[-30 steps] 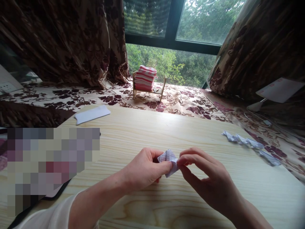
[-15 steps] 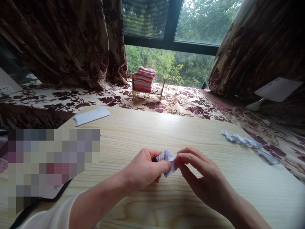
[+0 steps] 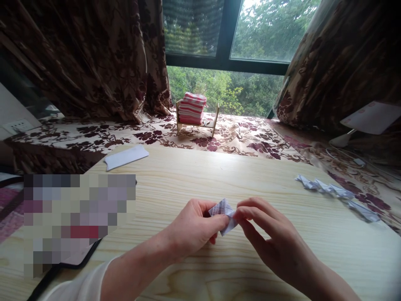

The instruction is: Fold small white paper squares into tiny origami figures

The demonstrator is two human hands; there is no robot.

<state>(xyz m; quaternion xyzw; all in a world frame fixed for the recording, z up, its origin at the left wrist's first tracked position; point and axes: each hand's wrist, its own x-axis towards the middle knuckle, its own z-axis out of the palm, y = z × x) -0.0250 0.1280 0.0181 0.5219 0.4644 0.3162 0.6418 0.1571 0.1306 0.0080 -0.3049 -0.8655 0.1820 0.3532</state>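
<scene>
The right hand (image 3: 275,246) has slid its fingertips a bit closer to the left hand (image 3: 194,228) on the paper (image 3: 222,207). The view has tipped up a little.

A small folded paper (image 3: 224,211) is held over the near middle of the desk (image 3: 188,175), between the left hand (image 3: 194,228) and the right hand (image 3: 269,238). A paper slip (image 3: 126,156) is laid at the desk's far left edge, and a row of folded papers (image 3: 336,194) is set along its right edge, well apart from the 2 hands. Behind the desk, a small rack (image 3: 214,119) loaded with stacked cloths (image 3: 192,108) is placed on the window ledge (image 3: 244,138).
</scene>
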